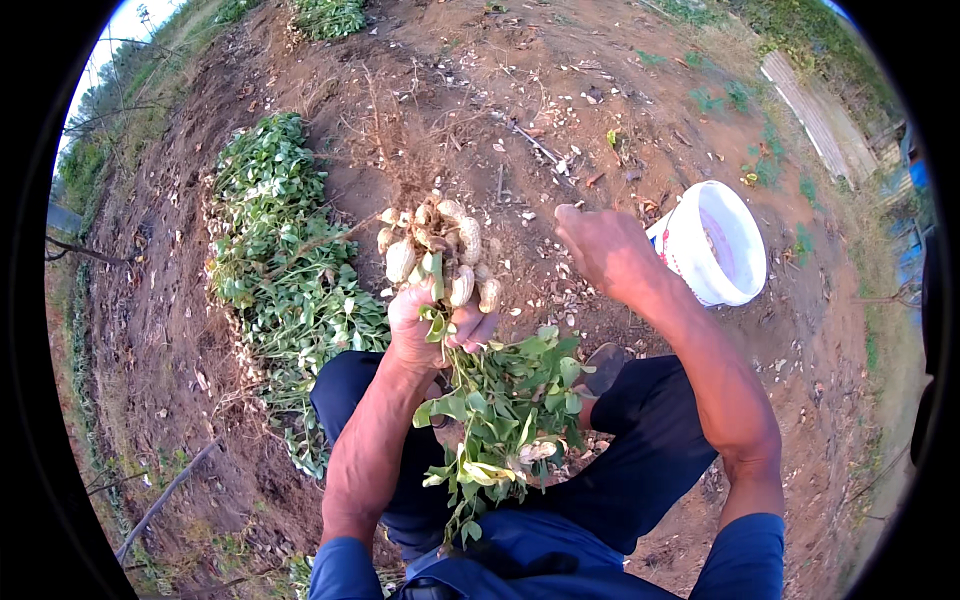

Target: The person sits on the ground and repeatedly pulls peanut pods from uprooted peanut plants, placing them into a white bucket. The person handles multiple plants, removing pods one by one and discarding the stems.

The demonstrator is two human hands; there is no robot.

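Note:
My left hand (pixel 425 325) is wrapped around the stems of a peanut plant (pixel 510 395), held upside down. Its cluster of pale peanut pods (pixel 435 243) and thin brown roots sticks up above my fingers, while the green leaves hang toward my lap. To the right, my right hand (pixel 610 248) is closed like a fist, apart from the plant and just left of a white bucket (pixel 733 245). Whatever may be inside that fist is hidden. The bucket leans with its mouth toward me, and part of its inside shows.
A long heap of pulled peanut plants (pixel 275 230) lies on the soil to my left, with another heap (pixel 328 15) farther off. Pods and dry bits litter the brown ground. A corrugated sheet (pixel 815 115) lies at the far right, and a stick (pixel 170 498) at the lower left.

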